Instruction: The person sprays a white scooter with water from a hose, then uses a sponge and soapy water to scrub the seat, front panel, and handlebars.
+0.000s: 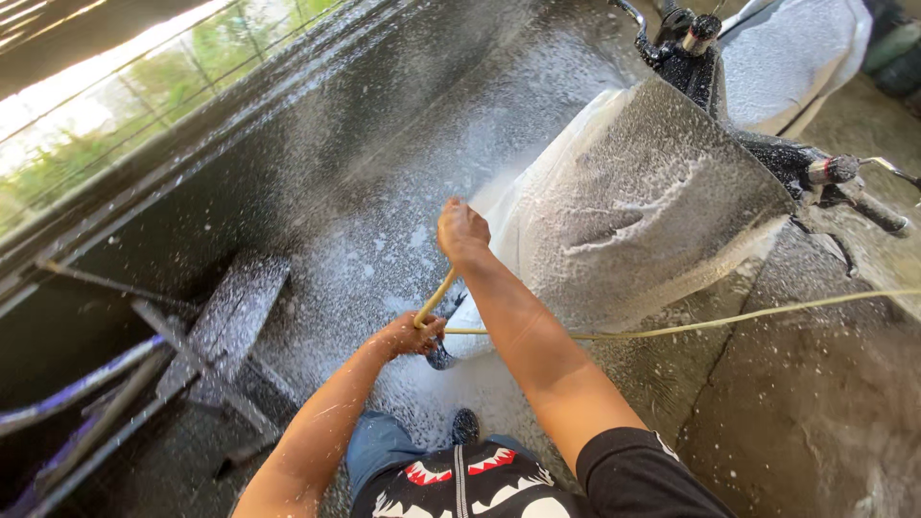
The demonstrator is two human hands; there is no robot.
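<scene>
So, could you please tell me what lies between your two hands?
In the head view, a short stretch of yellow wand runs between the left hand and the right hand; foam-speckled wet floor lies behind.

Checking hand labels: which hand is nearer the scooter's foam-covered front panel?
Right. The right hand is raised at the edge of the foam-covered front panel, gripping the yellow hose. The left hand holds the hose lower, nearer the person's body.

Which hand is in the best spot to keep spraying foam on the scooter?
Probably the right hand: it is stretched out nearest the foamy scooter, at the front end of the spray wand. The left hand grips farther back, beside the yellow hose.
</scene>
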